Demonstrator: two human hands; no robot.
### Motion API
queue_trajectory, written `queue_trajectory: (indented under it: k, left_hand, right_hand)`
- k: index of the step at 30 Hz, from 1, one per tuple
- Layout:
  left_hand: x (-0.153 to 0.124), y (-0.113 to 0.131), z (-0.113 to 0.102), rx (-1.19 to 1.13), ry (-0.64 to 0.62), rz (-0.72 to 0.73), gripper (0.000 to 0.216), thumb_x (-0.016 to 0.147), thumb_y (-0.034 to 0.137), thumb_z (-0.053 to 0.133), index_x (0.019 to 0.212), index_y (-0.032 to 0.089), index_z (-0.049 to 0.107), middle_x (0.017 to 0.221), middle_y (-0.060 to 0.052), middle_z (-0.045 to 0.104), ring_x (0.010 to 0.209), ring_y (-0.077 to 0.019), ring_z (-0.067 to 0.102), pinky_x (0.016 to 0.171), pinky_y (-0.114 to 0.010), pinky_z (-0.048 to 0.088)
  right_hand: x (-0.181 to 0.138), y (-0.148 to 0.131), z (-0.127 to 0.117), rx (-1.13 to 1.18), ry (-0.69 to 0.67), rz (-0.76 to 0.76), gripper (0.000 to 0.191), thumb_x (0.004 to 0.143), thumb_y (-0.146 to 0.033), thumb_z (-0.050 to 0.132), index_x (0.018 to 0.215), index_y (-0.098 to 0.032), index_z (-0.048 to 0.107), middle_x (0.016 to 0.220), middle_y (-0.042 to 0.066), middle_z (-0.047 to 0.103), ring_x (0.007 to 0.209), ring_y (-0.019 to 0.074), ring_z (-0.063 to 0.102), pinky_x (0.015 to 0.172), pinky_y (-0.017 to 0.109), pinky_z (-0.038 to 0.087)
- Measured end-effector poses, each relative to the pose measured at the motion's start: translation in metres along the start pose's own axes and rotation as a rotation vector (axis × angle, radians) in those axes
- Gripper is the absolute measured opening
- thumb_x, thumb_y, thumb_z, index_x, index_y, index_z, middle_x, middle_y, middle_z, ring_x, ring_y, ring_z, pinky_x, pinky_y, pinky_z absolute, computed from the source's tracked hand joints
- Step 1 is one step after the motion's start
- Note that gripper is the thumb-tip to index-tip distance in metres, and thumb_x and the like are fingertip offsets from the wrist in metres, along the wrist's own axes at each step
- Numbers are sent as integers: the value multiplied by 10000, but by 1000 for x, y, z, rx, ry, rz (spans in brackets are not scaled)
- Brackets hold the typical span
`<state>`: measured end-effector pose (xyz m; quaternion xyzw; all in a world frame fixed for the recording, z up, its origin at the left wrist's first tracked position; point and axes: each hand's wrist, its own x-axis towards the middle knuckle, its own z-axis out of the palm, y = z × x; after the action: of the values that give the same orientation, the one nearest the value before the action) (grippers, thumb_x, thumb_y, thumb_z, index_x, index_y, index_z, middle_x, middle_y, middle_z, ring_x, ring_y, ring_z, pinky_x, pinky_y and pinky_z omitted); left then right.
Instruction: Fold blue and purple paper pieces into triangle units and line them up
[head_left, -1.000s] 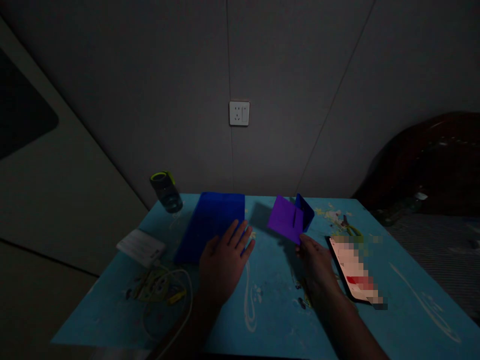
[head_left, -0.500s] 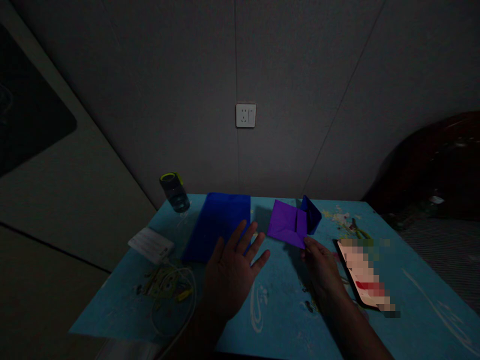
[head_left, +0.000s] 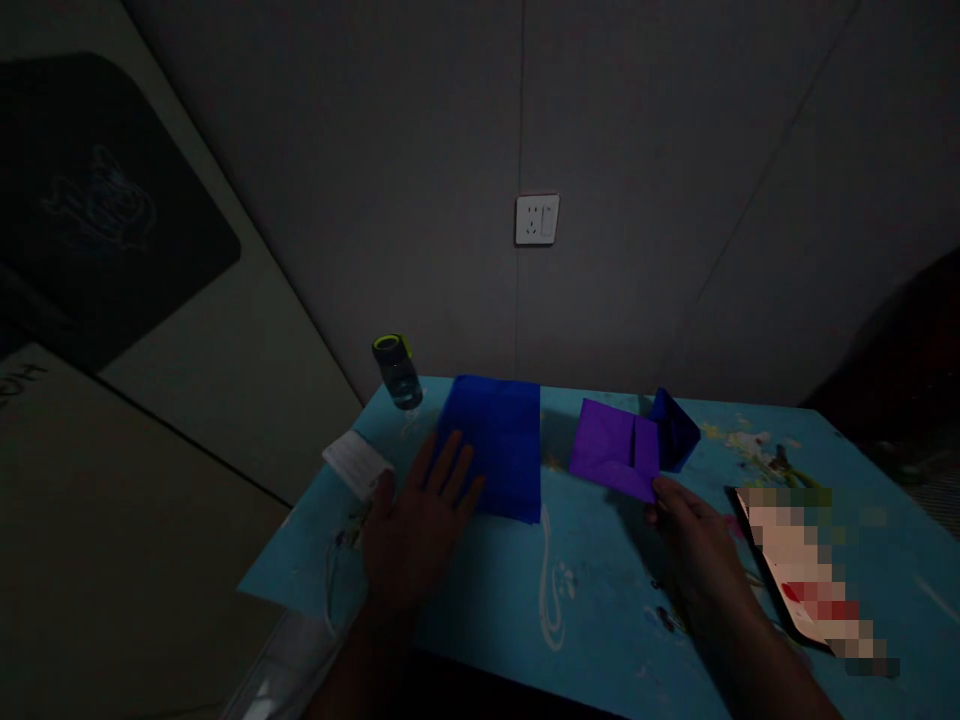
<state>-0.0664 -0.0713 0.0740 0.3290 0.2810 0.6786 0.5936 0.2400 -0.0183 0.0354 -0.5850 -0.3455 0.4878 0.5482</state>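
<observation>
My right hand (head_left: 694, 535) pinches the lower right corner of a folded purple paper (head_left: 611, 447), which is shaped like an envelope and held above the table. Behind its right edge stands a folded dark blue paper piece (head_left: 677, 435). My left hand (head_left: 416, 535) is open and palm up, fingers spread, holding nothing. Its fingertips overlap the lower left part of a stack of blue paper sheets (head_left: 499, 440) from this angle; whether they touch, I cannot tell.
A water bottle (head_left: 399, 375) with a yellow-green rim stands at the back left. A white rectangular item (head_left: 356, 465) with a cable lies near my left hand. On the right rests a phone (head_left: 795, 580) with a blurred screen. A wall socket (head_left: 537, 220) is above the patterned blue table (head_left: 487, 610).
The view has turned left, so the table things appear further right. My left hand has moved left, off the middle of the blue sheets. My right hand still holds the purple paper.
</observation>
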Motion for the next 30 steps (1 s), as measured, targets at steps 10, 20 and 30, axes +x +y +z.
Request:
queue_trajectory:
  k: [10,20,30]
  left_hand:
    - [8,14,-65,1647,121,470,377,946,368,452,1252,185,578,1364,-138,558,1321,-323,452,1107,-566,340]
    - [-3,31,-171,2205,146,299,373,914,270,358,1115,118,633,1139,-185,684,1078,-304,641,936,-470,505]
    - [4,-37,-65,1706,-66,396,424,935,323,438,1333,188,495,1305,-138,597,1203,-276,569,1039,-474,443]
  right_hand:
    - [0,4,-2,-88,36,-5,417,685,-562,747,775,-161,675,575,-12,560,523,138,476,472,243,345]
    - [1,5,-2,-163,-19,-78,373,746,-539,709,752,-167,695,584,-15,556,579,137,481,562,251,373]
    - [2,9,3,-1,-66,-130,676,703,-458,783,1275,-200,531,570,-51,610,534,133,509,546,247,388]
